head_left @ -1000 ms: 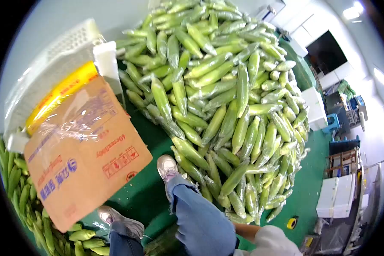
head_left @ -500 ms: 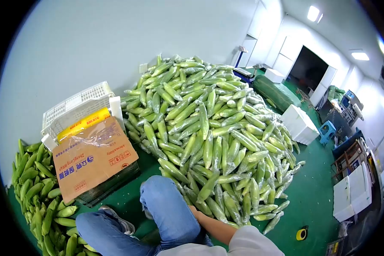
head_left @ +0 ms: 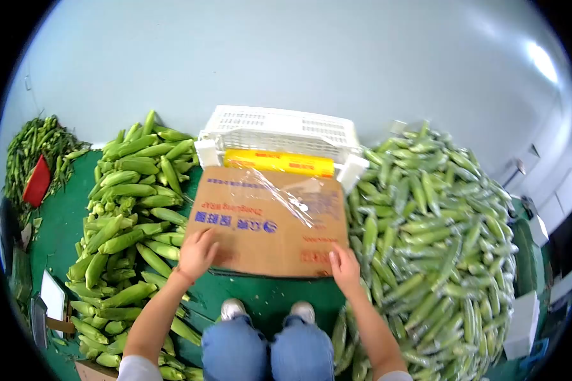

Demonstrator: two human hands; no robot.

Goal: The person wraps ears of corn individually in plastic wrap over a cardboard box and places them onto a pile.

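Observation:
A brown cardboard panel [head_left: 273, 222], printed in blue and red, lies flat in front of my knees with clear plastic film [head_left: 279, 197] across its top. My left hand [head_left: 197, 254] is closed at the panel's left front edge, finger and thumb tips showing on top. At the right front corner, my right hand [head_left: 344, 270] grips the edge, its thumb on the upper face and the other fingers largely hidden. Just behind the panel is a yellow roll [head_left: 279, 163], in front of a white plastic crate [head_left: 279, 130].
Unwrapped corn cobs in husks [head_left: 130, 216] are heaped on the left. A large pile of film-wrapped corn [head_left: 432, 254] fills the right side. A red scoop-like object [head_left: 37, 182] rests against husk scraps [head_left: 38, 146]. White foam box [head_left: 522, 327] stands far right.
My view has swung left from the wrapped pile to face the cardboard squarely. Both hands are now at its edges; earlier, one hand was partly hidden beside my knee and the other was unseen.

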